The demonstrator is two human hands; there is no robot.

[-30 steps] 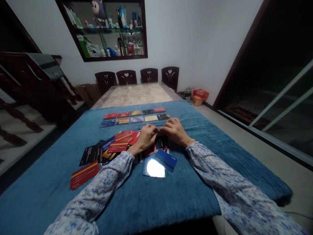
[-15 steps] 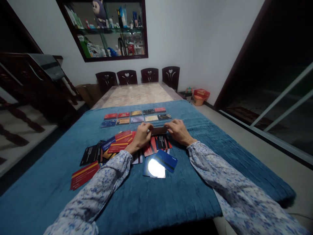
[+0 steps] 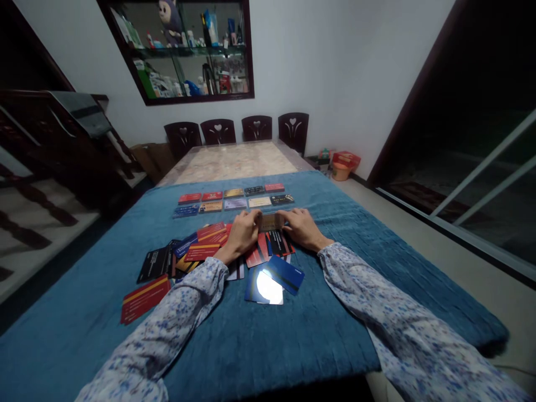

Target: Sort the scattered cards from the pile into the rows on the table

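Note:
Between my two hands I hold a brownish card (image 3: 270,223), seen over the middle of the blue cloth; whether it is one card or a small stack I cannot tell. My left hand (image 3: 243,233) is closed on its left end, and my right hand (image 3: 305,228) pinches its right end. Just below lie a black card (image 3: 278,243) and a red card (image 3: 257,252). Nearer to me a blue card (image 3: 287,272) overlaps a card with a bright glare (image 3: 268,287). Loose red cards (image 3: 201,252) spread under and left of my left forearm.
Beyond my hands, cards lie in two rows, among them a purple card (image 3: 235,204) and a black card (image 3: 282,199). A black card (image 3: 153,264) and a red card (image 3: 144,297) lie at the left. Chairs (image 3: 257,128) stand behind the table's bare far end (image 3: 243,159).
The brownish card has tilted so that more of its face shows. My right hand has shifted slightly to the left; my left hand has barely moved.

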